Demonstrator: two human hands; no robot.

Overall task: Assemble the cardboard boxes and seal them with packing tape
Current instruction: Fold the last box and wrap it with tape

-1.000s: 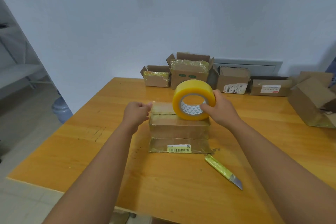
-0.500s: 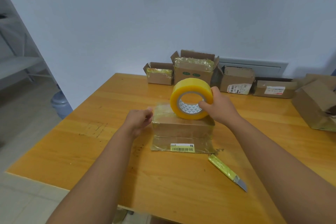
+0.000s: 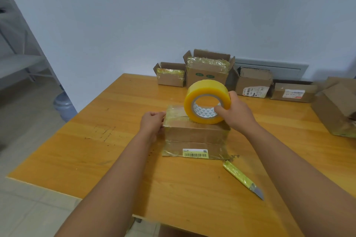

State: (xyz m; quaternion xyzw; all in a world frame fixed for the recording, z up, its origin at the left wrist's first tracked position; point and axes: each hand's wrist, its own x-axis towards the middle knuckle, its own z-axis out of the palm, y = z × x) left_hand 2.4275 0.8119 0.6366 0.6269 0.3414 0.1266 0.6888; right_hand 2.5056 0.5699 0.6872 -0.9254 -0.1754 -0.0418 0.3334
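Observation:
A closed cardboard box [image 3: 194, 136], wrapped in clear tape and bearing a yellow barcode label, sits in the middle of the wooden table [image 3: 107, 152]. A big yellow roll of packing tape [image 3: 206, 90] stands on edge on the box's top. My right hand [image 3: 237, 111] grips the roll, thumb inside the core and fingers over the rim. A clear strip of tape runs from the roll across the top to the left edge. There my left hand [image 3: 152, 123] presses against the box's left side with its fingers at the top edge.
A yellow utility knife [image 3: 241, 180] lies on the table right of the box, blade pointing toward me. Several open cardboard boxes [image 3: 207, 71] line the wall at the back, and a larger one [image 3: 335, 109] sits at the right. A water jug [image 3: 63, 106] stands on the floor left.
My right hand has kept the tape roll on the box top, shifting it slightly. My left hand has stayed at the box's left edge. The camera has tilted a little.

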